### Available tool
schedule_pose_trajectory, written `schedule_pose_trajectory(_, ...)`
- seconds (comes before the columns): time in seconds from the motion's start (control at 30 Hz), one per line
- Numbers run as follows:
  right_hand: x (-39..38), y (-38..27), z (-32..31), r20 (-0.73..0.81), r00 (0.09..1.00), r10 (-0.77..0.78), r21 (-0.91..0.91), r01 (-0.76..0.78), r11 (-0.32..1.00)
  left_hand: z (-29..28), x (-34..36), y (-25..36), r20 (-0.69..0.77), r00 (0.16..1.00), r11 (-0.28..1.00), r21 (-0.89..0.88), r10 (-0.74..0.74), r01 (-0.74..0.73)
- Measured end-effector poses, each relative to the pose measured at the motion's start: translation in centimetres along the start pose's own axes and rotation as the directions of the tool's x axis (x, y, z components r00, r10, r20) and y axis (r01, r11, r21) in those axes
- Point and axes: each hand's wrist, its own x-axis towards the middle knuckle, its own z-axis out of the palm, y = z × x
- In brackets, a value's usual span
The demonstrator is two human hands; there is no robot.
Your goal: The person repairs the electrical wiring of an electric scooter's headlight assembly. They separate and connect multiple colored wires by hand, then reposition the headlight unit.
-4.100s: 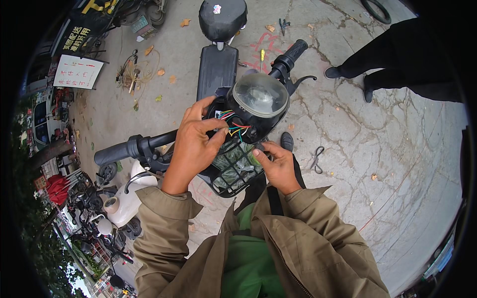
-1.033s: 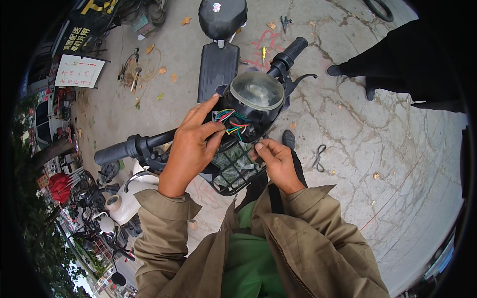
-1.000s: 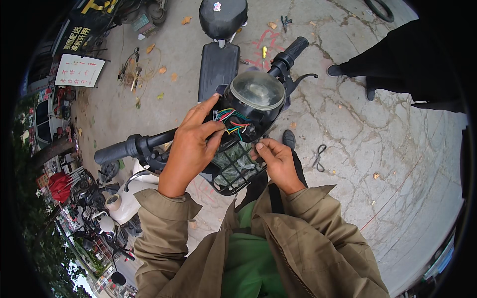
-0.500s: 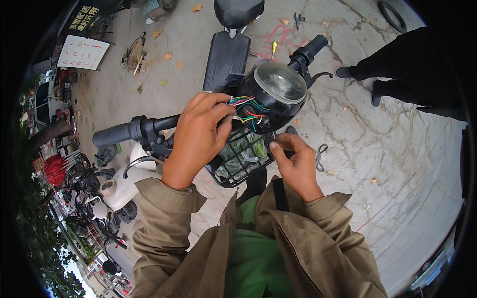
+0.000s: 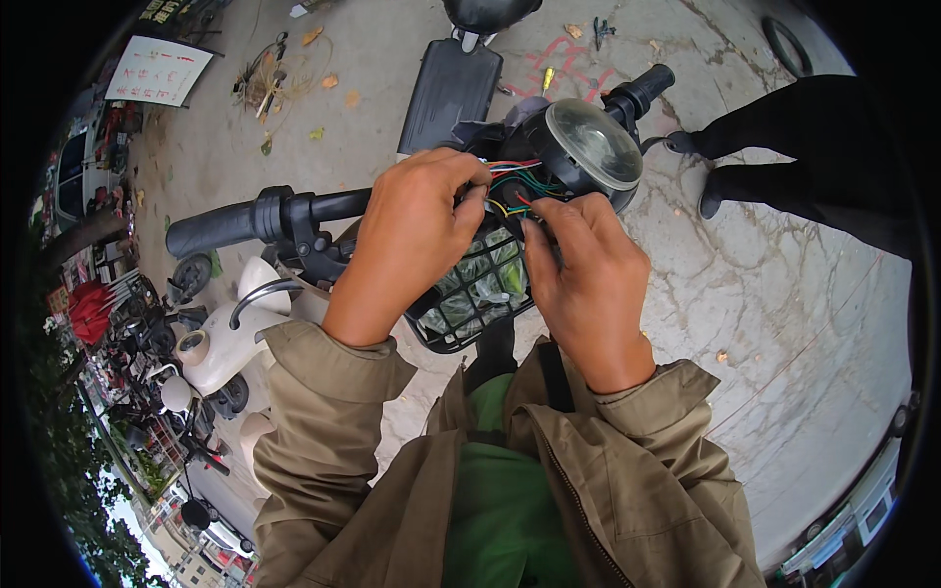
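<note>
Pavement [image 5: 774, 314], grey and cracked, lies under a black scooter [image 5: 450, 93], whose front carries a grid-sided basket [image 5: 446, 345] and a round, clear-lensed headlight [image 5: 594, 144]. The left hand [image 5: 417, 230] pinches coloured wires [image 5: 522, 182] beside the headlight, while the right hand [image 5: 593, 279] has thumb and forefinger close together at those wires; whether they grip one, I cannot tell.

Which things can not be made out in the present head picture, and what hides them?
All in the head view:
Coloured wires: some ends hidden by the left hand and right hand; whether either pinches one is unclear.
Seat: cut off by the upper edge.
Green contents of the basket: partly covered by its grid.
Person in black trousers: upper body lost in dark rim.
</note>
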Motion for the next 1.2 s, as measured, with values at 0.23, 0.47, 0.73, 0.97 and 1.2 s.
schedule_pose_trajectory(0.23,0.5,-1.2,0.4,0.133,0.99,0.049,-0.142,-0.03,0.989,0.2,-0.2,-0.3,0.007,1.0,0.996,-0.083,-0.016,0.017)
schedule_pose_trajectory(0.47,0.4,-0.2,2.0,0.193,0.98,0.037,-0.238,0.01,0.971,0.2,-0.3,-0.5,0.029,1.0,0.991,-0.135,0.004,0.0)
schedule_pose_trajectory(0.73,0.4,0.0,2.3,0.179,0.981,0.079,-0.289,-0.025,0.957,0.5,-0.2,-0.8,0.038,0.999,0.993,-0.118,0.014,-0.01)
schedule_pose_trajectory(0.97,0.3,0.1,2.1,0.189,0.98,0.059,-0.286,-0.002,0.958,0.4,-0.2,-0.6,0.041,0.999,0.998,-0.05,0.032,-0.03)
schedule_pose_trajectory(1.2,0.2,0.5,2.3,0.14,0.99,0.02,-0.263,0.017,0.965,0.6,-0.3,-0.2,0.041,0.999,1.0,0.012,0.011,-0.012)
